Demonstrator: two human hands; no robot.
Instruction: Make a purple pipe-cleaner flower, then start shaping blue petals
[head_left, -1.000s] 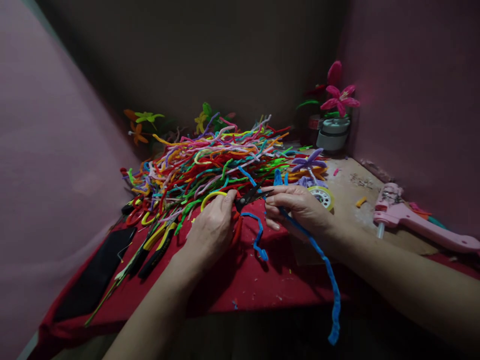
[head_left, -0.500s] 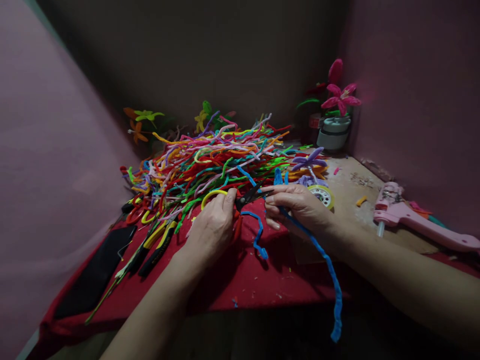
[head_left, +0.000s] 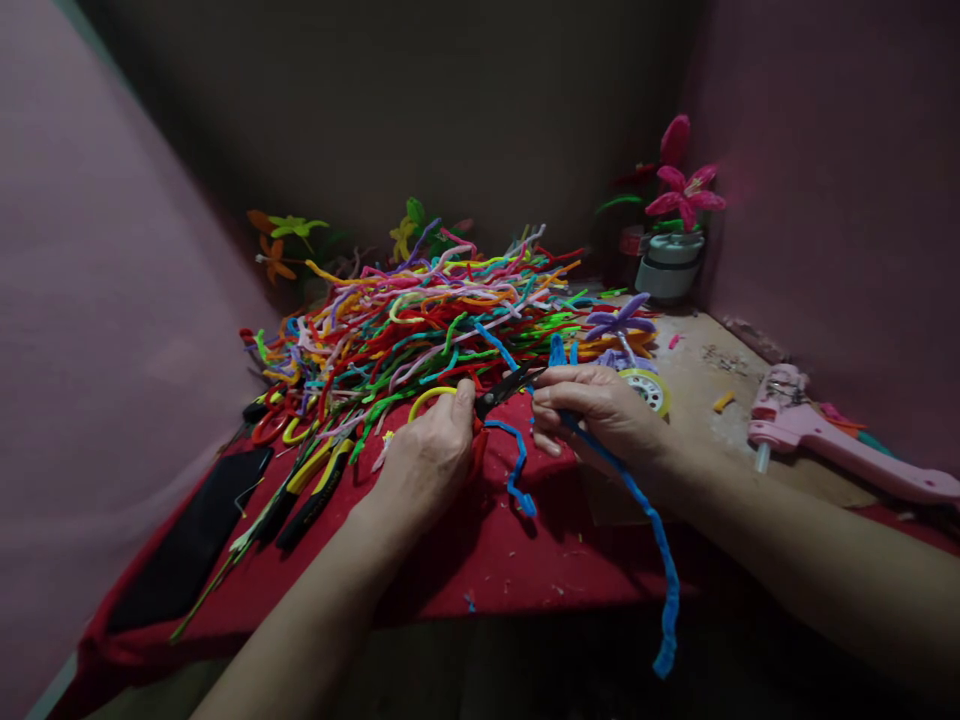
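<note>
My left hand (head_left: 439,440) is wrapped round a pair of scissors (head_left: 491,400) with a yellow and red handle. Their dark blades point right, at a blue fuzzy stem (head_left: 637,490) beside my right fingertips. My right hand (head_left: 592,400) pinches that stem; one end reaches up-left toward the pile, the other hangs past the table's front edge. A shorter blue piece (head_left: 519,465) lies bent on the red cloth (head_left: 540,570) between my hands. Behind them is a large heap of multicoloured fuzzy stems (head_left: 435,310).
Pliers (head_left: 322,500) and a black phone-like slab (head_left: 191,540) lie at left. A pink glue gun (head_left: 832,430), a tape roll (head_left: 646,390) and a purple flower (head_left: 621,320) are at right. A pink flower (head_left: 686,195) stands in a grey pot (head_left: 669,268) behind.
The scissor blades have come closer together at the blue stem. Both hands have stayed almost in place, and the hanging end of the stem has shifted slightly.
</note>
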